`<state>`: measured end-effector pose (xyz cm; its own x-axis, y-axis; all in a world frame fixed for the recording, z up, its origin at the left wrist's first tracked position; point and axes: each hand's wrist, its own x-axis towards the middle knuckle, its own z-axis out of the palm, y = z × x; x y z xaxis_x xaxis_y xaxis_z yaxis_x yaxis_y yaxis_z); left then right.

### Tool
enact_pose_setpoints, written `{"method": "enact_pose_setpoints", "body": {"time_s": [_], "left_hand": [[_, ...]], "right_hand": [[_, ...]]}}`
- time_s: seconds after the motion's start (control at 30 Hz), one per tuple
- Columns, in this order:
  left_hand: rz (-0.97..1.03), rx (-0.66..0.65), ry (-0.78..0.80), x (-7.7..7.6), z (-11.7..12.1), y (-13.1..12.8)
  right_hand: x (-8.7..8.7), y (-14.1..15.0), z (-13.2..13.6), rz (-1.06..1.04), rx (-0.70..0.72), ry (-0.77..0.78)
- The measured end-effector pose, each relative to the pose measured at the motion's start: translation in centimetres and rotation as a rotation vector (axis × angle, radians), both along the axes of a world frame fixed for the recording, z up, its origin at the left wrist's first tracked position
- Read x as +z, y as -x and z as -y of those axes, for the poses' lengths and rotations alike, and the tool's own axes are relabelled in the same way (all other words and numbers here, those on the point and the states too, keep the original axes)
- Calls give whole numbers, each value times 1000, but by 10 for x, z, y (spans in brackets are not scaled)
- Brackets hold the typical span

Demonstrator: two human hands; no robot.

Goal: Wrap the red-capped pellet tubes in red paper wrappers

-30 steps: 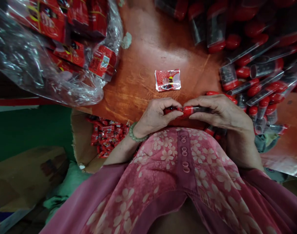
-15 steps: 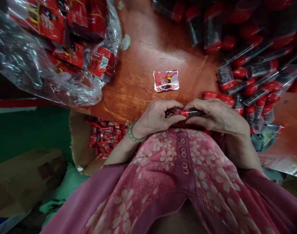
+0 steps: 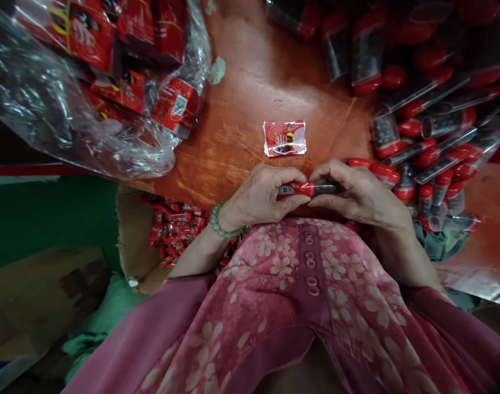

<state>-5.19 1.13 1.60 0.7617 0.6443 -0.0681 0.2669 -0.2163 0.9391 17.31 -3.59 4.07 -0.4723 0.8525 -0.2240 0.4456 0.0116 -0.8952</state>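
A small tube (image 3: 309, 189) with a red end and a dark, see-through end lies level between my hands, close to my body. My left hand (image 3: 258, 194), with a green bead bracelet on the wrist, pinches the red end, where a barcode shows. The fingers of my right hand (image 3: 360, 191) close round the dark end. The two thumbs and forefingers almost meet around the tube. Just beyond them, a small stack of red printed labels (image 3: 285, 138) lies on the wooden table (image 3: 242, 109).
At the upper left, a clear plastic bag (image 3: 151, 156) holds bundles of red labels. Many clear tubes with red caps (image 3: 385, 131) are heaped on the right. Below the table edge at left, a cardboard box (image 3: 131, 241) contains many red wrapped pieces (image 3: 178, 224).
The tube has turned between my fingers, and a barcode now shows on its red end where a printed picture was. The whole view has shifted slightly.
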Motion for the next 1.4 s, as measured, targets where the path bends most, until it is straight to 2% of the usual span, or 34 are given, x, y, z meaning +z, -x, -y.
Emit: {"method": "enact_pose_setpoints", "body": {"time_s": [0.17, 0.27, 0.4, 0.5, 0.63, 0.7, 0.77, 0.87, 0.9, 0.97, 1.1, 1.33, 1.4], "left_hand": [[-67, -37, 25, 1, -3, 0], [-39, -3, 23, 4, -8, 1], [9, 76, 163, 4, -14, 5], [-4, 20, 234, 2, -17, 3], [-79, -5, 148, 7, -22, -2], [-52, 58, 141, 10, -26, -1], [69, 211, 206, 11, -30, 3], [355, 480, 400, 4, -27, 6], [443, 528, 480, 0, -23, 5], [555, 546, 638, -7, -14, 0], [543, 571, 776, -14, 2, -20], [473, 664, 802, -14, 7, -39], [426, 652, 796, -17, 9, -41]], "right_hand": [[0, 6, 4, 28, 2, -20], [-1, 2, 5, -30, -24, -4], [-5, -6, 5, -53, -85, 3], [-5, -8, 4, -26, -103, 3], [0, -4, 1, 30, -115, -48], [2, -1, 0, -23, -188, 8], [0, 2, 0, -168, -328, 146], [-8, 10, 1, -443, -575, 308], [-11, 13, 0, -522, -634, 330], [-16, 20, -2, -639, -698, 363], [-22, 32, -5, -717, -701, 378], [-26, 38, 6, -583, -568, 349], [-26, 39, 7, -528, -554, 324]]}}
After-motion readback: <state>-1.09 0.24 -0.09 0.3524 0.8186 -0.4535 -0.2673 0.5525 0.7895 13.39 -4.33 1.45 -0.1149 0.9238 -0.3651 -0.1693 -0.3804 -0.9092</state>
